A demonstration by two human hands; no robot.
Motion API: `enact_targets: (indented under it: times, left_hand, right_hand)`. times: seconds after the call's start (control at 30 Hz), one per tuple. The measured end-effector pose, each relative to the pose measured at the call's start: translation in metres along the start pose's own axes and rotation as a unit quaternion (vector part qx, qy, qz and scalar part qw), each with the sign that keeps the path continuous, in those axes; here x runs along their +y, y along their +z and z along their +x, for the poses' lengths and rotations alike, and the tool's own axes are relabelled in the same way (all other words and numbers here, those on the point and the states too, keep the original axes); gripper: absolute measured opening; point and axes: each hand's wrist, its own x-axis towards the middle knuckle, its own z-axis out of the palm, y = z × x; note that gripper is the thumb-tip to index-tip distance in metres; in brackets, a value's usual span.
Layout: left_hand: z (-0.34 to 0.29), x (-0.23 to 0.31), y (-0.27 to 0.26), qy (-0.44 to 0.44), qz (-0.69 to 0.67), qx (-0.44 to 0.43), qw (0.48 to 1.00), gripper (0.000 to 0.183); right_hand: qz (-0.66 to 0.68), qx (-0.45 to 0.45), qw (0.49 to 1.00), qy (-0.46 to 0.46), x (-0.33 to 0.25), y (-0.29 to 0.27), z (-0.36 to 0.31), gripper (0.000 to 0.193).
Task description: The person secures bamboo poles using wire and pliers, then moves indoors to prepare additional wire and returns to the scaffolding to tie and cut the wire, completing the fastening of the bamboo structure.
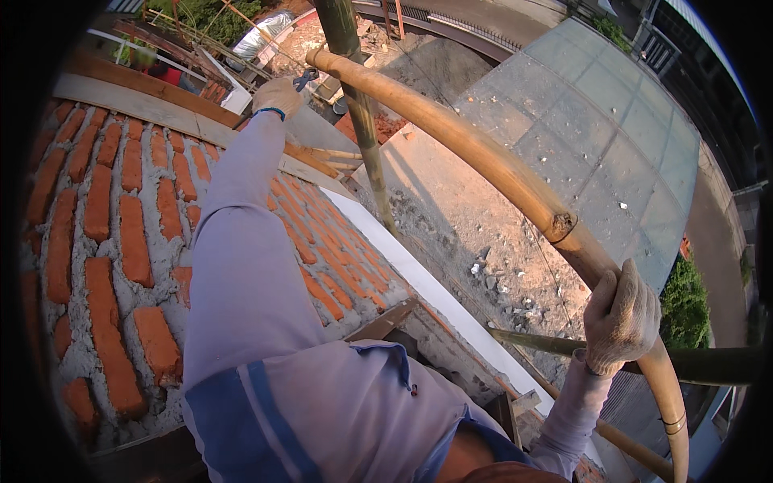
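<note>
My left hand (278, 97), gloved and with a blue band at the wrist, reaches far out over the top of the brick wall. Its fingers are closed round a dark pair of pliers (306, 79), whose head points to the right, close to the end of a bamboo pole (451, 121). That pole slants across the right side, its far end by an upright green bamboo post (354, 88). Lower down, my right hand (622, 318), in a pale knitted glove, wraps round the same pole.
Brick wall (105, 241) with rough mortar fills the left, timber boards (153, 101) along its far edge. Below lie rubble-strewn ground (483, 233) and a grey panelled roof (588, 121). A green bamboo pole (708, 365) crosses at lower right. A person in red (165, 74) is at upper left.
</note>
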Motion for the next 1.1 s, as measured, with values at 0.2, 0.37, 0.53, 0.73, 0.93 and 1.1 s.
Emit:
enact_targets:
  times: [0.2, 0.37, 0.53, 0.73, 0.93, 1.1]
  left_hand:
    - [-0.021, 0.019, 0.007, -0.06, 0.008, 0.046, 0.997, 0.048]
    - [-0.024, 0.006, -0.006, -0.008, -0.005, 0.028, 1.0, 0.056]
    - [-0.009, -0.011, -0.022, 0.091, -0.098, -0.037, 0.99, 0.057]
    - [0.016, -0.031, -0.015, 0.104, -0.309, -0.262, 0.908, 0.04]
    - [0.026, -0.023, 0.012, 0.127, -0.444, -0.359, 0.811, 0.029]
    - [0.007, -0.031, 0.017, 0.12, -0.495, -0.341, 0.79, 0.028]
  right_hand:
    - [0.019, 0.011, 1.0, -0.009, 0.005, 0.001, -0.005, 0.027]
    - [0.028, 0.016, 0.999, 0.0, 0.004, 0.003, -0.006, 0.024]
    - [-0.006, 0.023, 1.0, 0.013, 0.0, 0.004, -0.005, 0.025]
    - [-0.034, -0.011, 0.999, 0.02, -0.002, 0.001, -0.005, 0.025]
    - [-0.027, -0.034, 0.999, -0.009, 0.0, 0.0, -0.002, 0.027]
    - [-0.021, -0.029, 0.999, 0.001, 0.0, 0.0, -0.002, 0.026]
